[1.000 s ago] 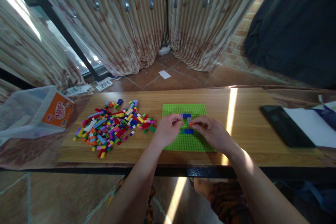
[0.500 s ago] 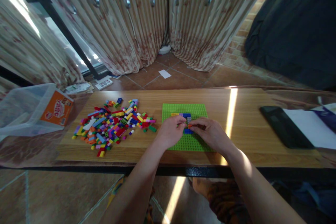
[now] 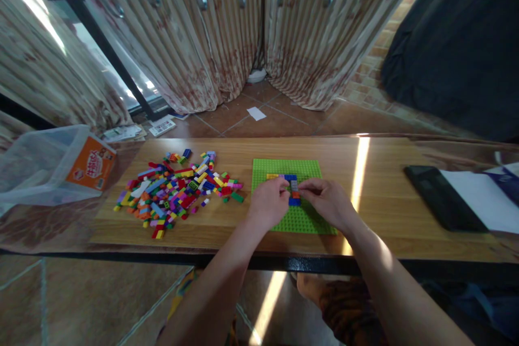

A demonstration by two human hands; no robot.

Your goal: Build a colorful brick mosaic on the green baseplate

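Fingers (image 3: 311,186) of the right hand (image 3: 331,204) are drawn close together at the right side of an orange brick (image 3: 295,194); from my viewpoint I cannot tell whether they grip it. Curled fingers of the left hand (image 3: 268,203) lie at the left of the same brick, thumb and index nearly meeting; I cannot tell whether anything is between them. I see the orange brick on the green studded baseplate (image 3: 294,223), between a gray brick (image 3: 294,186) on its far side and a blue brick (image 3: 294,202) on its near side. Along the far row stand a yellow brick (image 3: 272,176), a small purple brick and a second blue brick (image 3: 291,177). To the left on the wooden surface (image 3: 381,178), I note a loose pile of mixed bricks (image 3: 174,189), then a translucent box (image 3: 38,173) with an orange label. At right lies a flat black device (image 3: 444,199), beside white paper (image 3: 478,197).
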